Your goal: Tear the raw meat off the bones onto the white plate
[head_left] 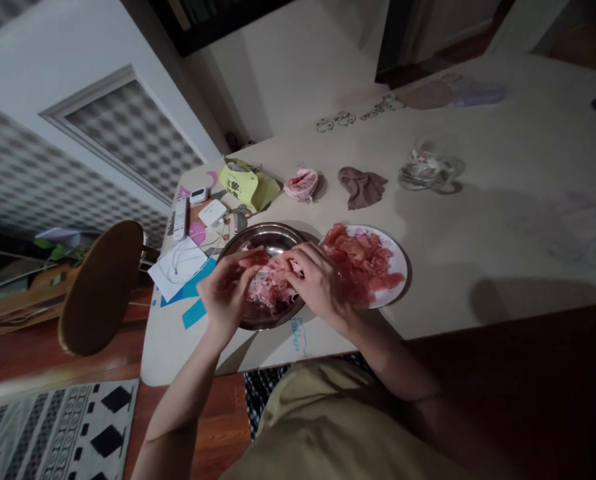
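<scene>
Over a shiny metal bowl [256, 325], my left hand [227, 283] pinches a piece of raw meat [258, 257] between thumb and fingers. Opposite it, my right hand [315, 277] has its fingers bent and pressed together at the other side of the meat; the fingertips partly hide what they grip. Pink and whitish scraps of raw meat [268, 291] lie in the bowl below both hands. To the right of the bowl, a white plate [401, 270] carries a pile of red raw meat pieces [363, 259], close beside my right wrist.
Behind the bowl stand a yellow-green bag [251, 187], a crumpled pink-and-white bundle [302, 185], a brown cloth [362, 188] and a clear, blurred container [428, 170]. A remote control [180, 217], a white box [212, 213] and papers lie left. A round-backed chair [102, 288] stands beyond the table's left edge.
</scene>
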The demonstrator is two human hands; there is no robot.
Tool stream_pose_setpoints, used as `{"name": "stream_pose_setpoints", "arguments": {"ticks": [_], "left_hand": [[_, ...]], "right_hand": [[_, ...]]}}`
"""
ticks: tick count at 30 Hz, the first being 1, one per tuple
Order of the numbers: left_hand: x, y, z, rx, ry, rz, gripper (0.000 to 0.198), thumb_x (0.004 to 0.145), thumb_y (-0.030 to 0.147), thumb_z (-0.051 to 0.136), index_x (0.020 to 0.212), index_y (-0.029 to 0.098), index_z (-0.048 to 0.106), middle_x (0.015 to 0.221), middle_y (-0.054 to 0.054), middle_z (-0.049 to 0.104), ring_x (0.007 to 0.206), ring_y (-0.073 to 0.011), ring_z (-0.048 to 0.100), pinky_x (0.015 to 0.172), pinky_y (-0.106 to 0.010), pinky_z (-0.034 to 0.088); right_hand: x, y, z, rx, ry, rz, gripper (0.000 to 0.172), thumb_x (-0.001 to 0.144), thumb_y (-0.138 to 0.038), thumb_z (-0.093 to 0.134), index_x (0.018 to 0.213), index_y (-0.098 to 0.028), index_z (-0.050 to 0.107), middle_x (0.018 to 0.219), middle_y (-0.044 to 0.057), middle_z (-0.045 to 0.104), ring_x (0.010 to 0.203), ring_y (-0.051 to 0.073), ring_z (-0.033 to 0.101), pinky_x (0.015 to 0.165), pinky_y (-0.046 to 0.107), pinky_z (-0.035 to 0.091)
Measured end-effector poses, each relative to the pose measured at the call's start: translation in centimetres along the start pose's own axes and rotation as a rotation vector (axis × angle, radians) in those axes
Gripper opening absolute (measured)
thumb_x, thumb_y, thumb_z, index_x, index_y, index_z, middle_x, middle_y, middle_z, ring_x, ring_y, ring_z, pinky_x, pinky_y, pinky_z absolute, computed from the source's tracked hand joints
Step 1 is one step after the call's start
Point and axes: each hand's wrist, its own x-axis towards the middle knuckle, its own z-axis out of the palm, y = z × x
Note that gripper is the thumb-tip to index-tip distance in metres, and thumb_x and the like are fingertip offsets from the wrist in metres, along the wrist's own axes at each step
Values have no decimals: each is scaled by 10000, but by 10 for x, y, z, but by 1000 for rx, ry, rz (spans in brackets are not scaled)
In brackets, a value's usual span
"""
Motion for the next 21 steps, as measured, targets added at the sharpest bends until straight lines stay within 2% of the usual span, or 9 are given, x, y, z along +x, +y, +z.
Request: {"name": "stream_pose_setpoints", "arguments": {"ticks": [3, 6, 10, 13, 16, 18, 21], "left_hand": [[11, 5, -3, -11, -15, 66, 218, 934, 307, 774, 1120, 195, 747, 1106, -81, 822, 924, -167, 813, 827, -264, 670], [23, 10, 1, 38, -147, 142, 240, 942, 290, 765, 1167, 210, 749, 1162, -75, 816, 961, -166, 812, 814, -240, 663], [47, 18, 22, 152, -386, 339, 219, 959, 310, 744, 1156, 215, 765, 1152, -69, 821, 1021, -185, 802, 876, -244, 638], [66, 21, 51, 206, -635, 497, 240, 1003, 355, 681, 1172, 201, 753, 1064, -71, 829, 879, -167, 800, 802, -235, 616], [79, 22, 81, 286, -837, 568, 242, 1041, 376, 613, 1129, 196, 749, 996, -52, 822, 836, -167, 791, 754, -231, 588], [80, 23, 96, 364, -906, 649, 271, 1075, 347, 534, 1164, 189, 736, 1020, -75, 813, 855, -181, 791, 752, -246, 584], [75, 27, 108, 464, -1008, 821, 311, 1096, 259, 444, 1272, 191, 691, 1075, -110, 800, 951, -207, 788, 783, -277, 595]], "right_hand": [[-9, 0, 5, 64, -202, -9, 286, 983, -19, 512, 1095, -170, 727, 1077, 79, 746, 1053, 205, 676, 958, 334, 570], [-18, -4, 14, 65, -324, -29, 391, 953, 14, 530, 1222, -189, 729, 1218, 94, 748, 1208, 210, 653, 1108, 365, 521], [-26, -13, 22, -28, -487, -15, 172, 1007, -132, 612, 1069, -154, 771, 1060, 97, 794, 1069, 219, 701, 1054, 357, 535], [-28, -18, 21, -30, -501, -14, 150, 1019, -169, 621, 1023, -163, 770, 1041, 83, 801, 1033, 206, 710, 1000, 329, 532], [-28, -19, 18, -5, -479, -4, 154, 1025, -176, 616, 1038, -194, 768, 1037, 61, 798, 1016, 185, 711, 950, 296, 522], [-30, -19, 18, -21, -482, 4, 166, 1034, -200, 603, 1053, -196, 768, 1015, 62, 800, 980, 188, 716, 900, 294, 525], [-34, -20, 21, -74, -482, 5, 218, 1043, -222, 568, 1003, -172, 776, 884, 72, 798, 814, 208, 711, 781, 309, 522]]}}
